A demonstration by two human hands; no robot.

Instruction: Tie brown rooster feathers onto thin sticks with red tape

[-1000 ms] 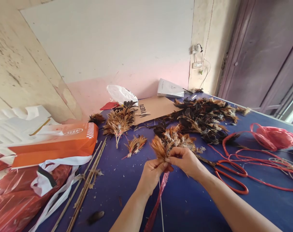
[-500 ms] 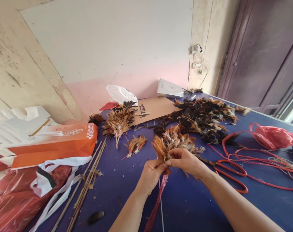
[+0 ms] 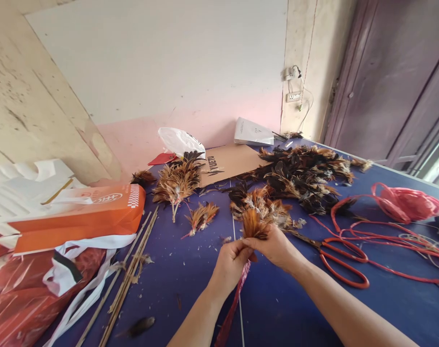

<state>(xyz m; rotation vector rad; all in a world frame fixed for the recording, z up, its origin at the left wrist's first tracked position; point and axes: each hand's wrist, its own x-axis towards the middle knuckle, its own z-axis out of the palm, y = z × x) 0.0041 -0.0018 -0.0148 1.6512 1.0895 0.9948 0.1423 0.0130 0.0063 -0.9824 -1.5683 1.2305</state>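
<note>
A small bunch of orange-brown feathers stands upright, pinched at its base between both hands. My left hand closes on the lower ends, where a red plastic ribbon hangs down toward the table's front. My right hand is closed on the bunch from the right, its fingertips meeting the left ones. The quill ends are hidden by my fingers. Just behind the hands lie loose brown and white feathers. To the left rests a small tied feather bunch.
Red-handled scissors lie right of my hands, near a pink ribbon roll. A big feather heap sits behind. At left are thin sticks, an orange bag and a larger feather bundle. Cardboard lies at the back.
The feather bunch has turned more upright and shifted slightly right. My right hand has drawn lower and closer around its base. Both hands still hold it.
</note>
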